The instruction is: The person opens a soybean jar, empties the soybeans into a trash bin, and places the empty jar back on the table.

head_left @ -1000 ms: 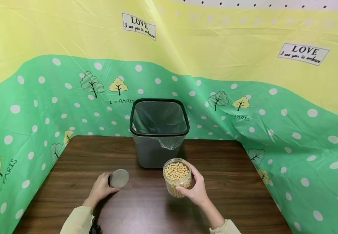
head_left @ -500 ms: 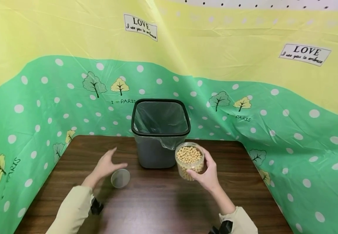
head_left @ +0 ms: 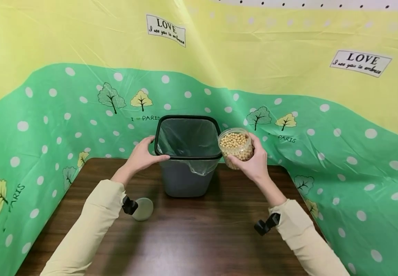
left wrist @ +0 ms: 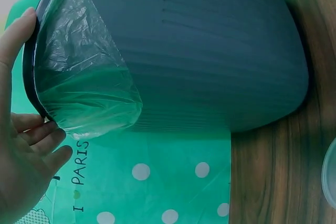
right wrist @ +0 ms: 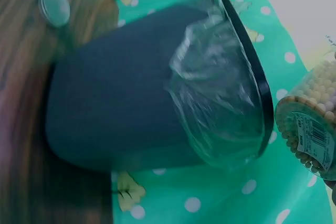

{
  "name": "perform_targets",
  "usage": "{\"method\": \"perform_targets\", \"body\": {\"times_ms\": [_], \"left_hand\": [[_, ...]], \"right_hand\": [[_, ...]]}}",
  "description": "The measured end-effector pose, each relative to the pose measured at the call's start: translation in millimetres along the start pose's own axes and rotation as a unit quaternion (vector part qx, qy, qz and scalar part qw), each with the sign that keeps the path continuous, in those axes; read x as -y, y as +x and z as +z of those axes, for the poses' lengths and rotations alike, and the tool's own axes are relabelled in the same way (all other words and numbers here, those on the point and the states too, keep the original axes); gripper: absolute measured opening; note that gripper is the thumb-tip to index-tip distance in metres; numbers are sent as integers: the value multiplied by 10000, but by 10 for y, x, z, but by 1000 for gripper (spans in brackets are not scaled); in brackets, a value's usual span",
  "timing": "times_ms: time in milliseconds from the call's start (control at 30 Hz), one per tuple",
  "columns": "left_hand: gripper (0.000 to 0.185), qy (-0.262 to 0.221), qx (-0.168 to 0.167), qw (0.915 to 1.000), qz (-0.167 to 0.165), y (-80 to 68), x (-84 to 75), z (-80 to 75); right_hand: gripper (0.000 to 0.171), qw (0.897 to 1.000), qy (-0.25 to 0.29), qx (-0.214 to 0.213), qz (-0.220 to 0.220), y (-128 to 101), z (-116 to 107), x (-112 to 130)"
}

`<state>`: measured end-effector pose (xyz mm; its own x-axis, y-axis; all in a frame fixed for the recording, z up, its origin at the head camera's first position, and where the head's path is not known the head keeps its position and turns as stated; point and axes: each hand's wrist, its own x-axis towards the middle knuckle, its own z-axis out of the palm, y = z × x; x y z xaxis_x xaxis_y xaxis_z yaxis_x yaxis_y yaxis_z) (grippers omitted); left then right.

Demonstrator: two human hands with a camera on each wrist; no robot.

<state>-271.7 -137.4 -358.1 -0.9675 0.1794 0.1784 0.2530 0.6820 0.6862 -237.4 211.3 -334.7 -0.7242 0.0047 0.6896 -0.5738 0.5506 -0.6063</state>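
Observation:
A grey trash can [head_left: 186,178] with a black rim and a clear plastic liner stands upright on the table. My left hand [head_left: 141,156] holds the near left corner of its rim, thumb on the front edge and fingers round the side. In my right hand [head_left: 256,159] is a clear jar [head_left: 236,147] full of round yellow soybeans, lidless and slightly tilted toward the can. That jar is just right of the rim, above table height; a barcode label shows on its base [right wrist: 315,137] in the right wrist view. The round translucent lid [head_left: 144,209] lies on the table.
Dark wooden table [head_left: 192,237] under everything. A green and yellow printed curtain [head_left: 81,111] hangs behind it and along both sides, close to the back of the can.
My left hand has let go of the lid and moved up and forward to the can's rim. My right hand has raised the jar and carried it forward and right, beside the can.

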Motion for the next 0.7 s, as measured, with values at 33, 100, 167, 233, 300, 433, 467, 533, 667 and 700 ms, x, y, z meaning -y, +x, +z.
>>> {"method": "perform_targets", "body": {"times_ms": [33, 100, 167, 233, 300, 433, 467, 533, 667, 700], "left_hand": [[101, -19, 5, 10000, -11, -4, 1, -1], [100, -28, 34, 10000, -40, -9, 5, -1], [100, -34, 57, 10000, -71, -9, 5, -2], [100, -15, 93, 9999, -118, -9, -1, -7], [100, 0, 147, 9998, -157, -6, -15, -15], [99, 38, 274, 9994, -216, 14, -61, -37], [99, 52, 299, 9993, -226, 18, -72, -45], [99, 90, 344, 9990, -257, 25, -90, -62], [100, 159, 419, 9986, -297, 26, -109, -91], [100, 174, 428, 9985, -306, 27, -109, -94]], "right_hand": [[80, 9999, -81, 55, -54, 63, 1, -8], [82, 9995, -252, 164, -121, 192, 5, -23], [84, 9984, -456, 289, -166, 311, 19, -46], [87, 9966, -668, 422, -210, 418, 38, -61], [88, 9940, -900, 547, -285, 524, 76, -98], [89, 9865, -1233, 808, -718, 698, 144, -167], [88, 9837, -1304, 889, -857, 734, 162, -186], [90, 9765, -1452, 1073, -1174, 787, 184, -218], [93, 9572, -1757, 1451, -1784, 841, 202, -278], [94, 9518, -1824, 1526, -1935, 846, 202, -291]]}}
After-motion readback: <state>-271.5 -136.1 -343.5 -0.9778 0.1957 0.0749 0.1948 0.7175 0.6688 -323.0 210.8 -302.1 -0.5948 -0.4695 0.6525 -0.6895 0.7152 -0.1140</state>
